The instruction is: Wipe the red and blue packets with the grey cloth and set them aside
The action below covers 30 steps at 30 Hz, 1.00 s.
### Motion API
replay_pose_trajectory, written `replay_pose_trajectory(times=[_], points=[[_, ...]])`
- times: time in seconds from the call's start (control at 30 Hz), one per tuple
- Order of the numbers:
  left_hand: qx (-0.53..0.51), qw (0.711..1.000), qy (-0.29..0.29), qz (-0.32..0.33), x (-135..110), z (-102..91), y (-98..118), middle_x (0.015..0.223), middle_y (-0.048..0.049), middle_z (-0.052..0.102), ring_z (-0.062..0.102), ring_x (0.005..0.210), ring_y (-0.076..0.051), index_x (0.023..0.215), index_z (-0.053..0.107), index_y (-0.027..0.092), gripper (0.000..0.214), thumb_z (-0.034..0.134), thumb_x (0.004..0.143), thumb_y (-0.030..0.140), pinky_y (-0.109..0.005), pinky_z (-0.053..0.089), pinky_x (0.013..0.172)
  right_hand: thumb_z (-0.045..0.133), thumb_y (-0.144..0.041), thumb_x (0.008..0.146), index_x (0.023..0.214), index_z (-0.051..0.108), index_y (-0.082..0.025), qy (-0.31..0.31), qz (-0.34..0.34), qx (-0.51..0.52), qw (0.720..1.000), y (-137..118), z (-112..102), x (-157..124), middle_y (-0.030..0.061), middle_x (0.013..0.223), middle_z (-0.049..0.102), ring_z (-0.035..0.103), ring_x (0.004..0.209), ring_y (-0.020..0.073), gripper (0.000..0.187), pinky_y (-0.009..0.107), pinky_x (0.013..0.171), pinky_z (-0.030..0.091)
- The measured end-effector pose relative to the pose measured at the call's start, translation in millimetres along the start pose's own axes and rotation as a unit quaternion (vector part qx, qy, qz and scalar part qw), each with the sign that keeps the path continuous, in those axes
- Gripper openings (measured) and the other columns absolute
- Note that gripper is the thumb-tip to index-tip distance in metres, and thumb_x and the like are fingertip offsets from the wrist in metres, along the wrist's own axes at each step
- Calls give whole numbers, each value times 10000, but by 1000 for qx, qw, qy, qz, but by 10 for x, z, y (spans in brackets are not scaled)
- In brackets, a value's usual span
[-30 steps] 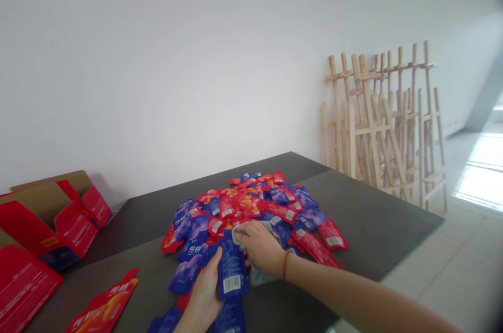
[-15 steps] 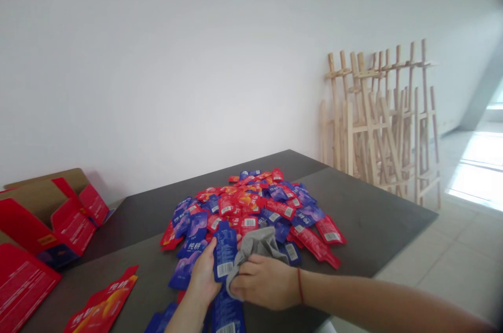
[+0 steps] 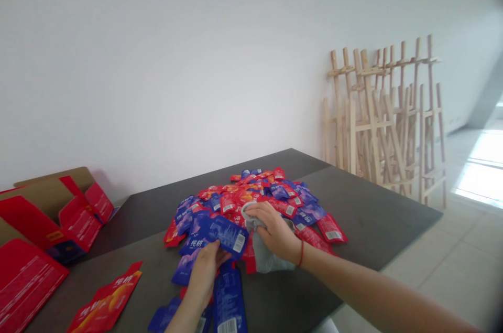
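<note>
My left hand (image 3: 206, 265) is closed on a blue pouch (image 3: 226, 236), which lies tilted with its barcode end toward the right. In my right hand (image 3: 273, 228) is a bunched grey cloth (image 3: 271, 259), part of it hanging down over the pile. The cloth is beside the held pouch; whether they touch I cannot tell. Around both hands spreads a heap of red pouches (image 3: 332, 229) and blue pouches (image 3: 184, 267). Below my left hand another blue pouch (image 3: 230, 301) lies barcode side up on the dark table.
Open red cardboard boxes (image 3: 80, 223) stand at the left, one flap (image 3: 29, 283) nearer me. A red pouch (image 3: 108, 301) lies apart at the front left of the dark table (image 3: 377, 207). Wooden easels (image 3: 377, 123) lean by the white wall beyond the right edge.
The held blue pouch has turned from upright to nearly sideways. My right hand has moved up and away from it with the cloth, which now hangs lower.
</note>
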<state>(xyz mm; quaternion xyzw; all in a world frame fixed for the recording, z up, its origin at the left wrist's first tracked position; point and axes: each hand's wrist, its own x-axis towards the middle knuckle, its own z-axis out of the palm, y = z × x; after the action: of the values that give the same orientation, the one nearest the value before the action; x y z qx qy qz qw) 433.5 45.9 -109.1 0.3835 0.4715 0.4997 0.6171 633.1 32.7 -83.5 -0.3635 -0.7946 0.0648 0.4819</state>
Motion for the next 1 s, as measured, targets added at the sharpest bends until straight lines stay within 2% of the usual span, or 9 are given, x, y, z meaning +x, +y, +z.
replay_pose_trajectory(times=[0.13,0.23,0.37,0.5,0.6,0.67,0.8,0.93,1.0], points=[[57,997,-49,13,-111,101,-122,745,-50,754,723,875,-284,632,632,203,170,728,742,290,-357,578,791,509,-71,842,1360,510,-123,-160,-33,-138,977,-82,182,-30,144,1367,541,462,1212,271,520,463,1061,403],[78,995,-61,15,-141,110,-173,785,-54,759,717,926,-303,651,626,212,197,728,715,369,-362,583,770,540,-166,912,1386,479,-84,-214,-67,-205,953,-94,309,-97,162,1386,521,450,1192,293,485,460,1041,415],[88,995,-51,5,-94,-40,-161,819,-69,769,724,930,-315,703,625,225,225,701,707,437,-406,588,792,550,-161,911,1378,484,-91,-233,-97,-218,943,-2,299,-238,165,1379,524,477,1163,284,477,429,1002,439],[98,994,-53,-18,-43,-184,-79,767,-78,771,740,858,-315,691,618,234,208,668,729,432,-443,585,811,505,-74,893,1324,533,-111,-212,-23,-220,952,95,184,-283,135,1306,571,495,1156,259,434,401,1014,435],[115,990,-76,-35,-47,-154,-50,735,-71,768,743,809,-300,654,626,227,191,682,734,391,-429,587,809,497,-50,882,1305,543,-100,-176,-1,-202,964,54,185,-180,129,1307,566,482,1155,247,429,388,1051,414],[125,987,-93,-40,-60,-84,-70,696,-54,757,742,773,-291,633,629,221,181,708,728,353,-422,592,793,512,-84,902,1315,534,-95,-174,-28,-198,964,-22,248,-90,141,1312,564,479,1148,255,414,403,1039,420],[121,987,-93,-42,-74,-5,-143,660,-41,742,744,753,-288,595,611,220,205,692,760,311,-426,598,779,551,-182,935,1278,549,-80,-216,-83,-217,948,-161,355,-31,157,1256,598,494,1119,278,358,433,966,445],[81,993,-70,-46,-69,-93,-115,721,-72,766,754,851,-299,691,655,211,157,638,817,302,-421,601,785,534,-201,951,1321,516,-74,-255,-157,-216,930,-177,290,-226,135,1324,582,492,1125,260,392,400,918,440],[61,996,-51,-45,-65,-160,-33,729,-86,772,758,850,-292,723,663,194,144,610,833,269,-402,604,773,485,-201,986,1300,539,-95,-277,-193,-204,919,-137,248,-376,107,1319,598,502,1095,235,336,383,894,437]])
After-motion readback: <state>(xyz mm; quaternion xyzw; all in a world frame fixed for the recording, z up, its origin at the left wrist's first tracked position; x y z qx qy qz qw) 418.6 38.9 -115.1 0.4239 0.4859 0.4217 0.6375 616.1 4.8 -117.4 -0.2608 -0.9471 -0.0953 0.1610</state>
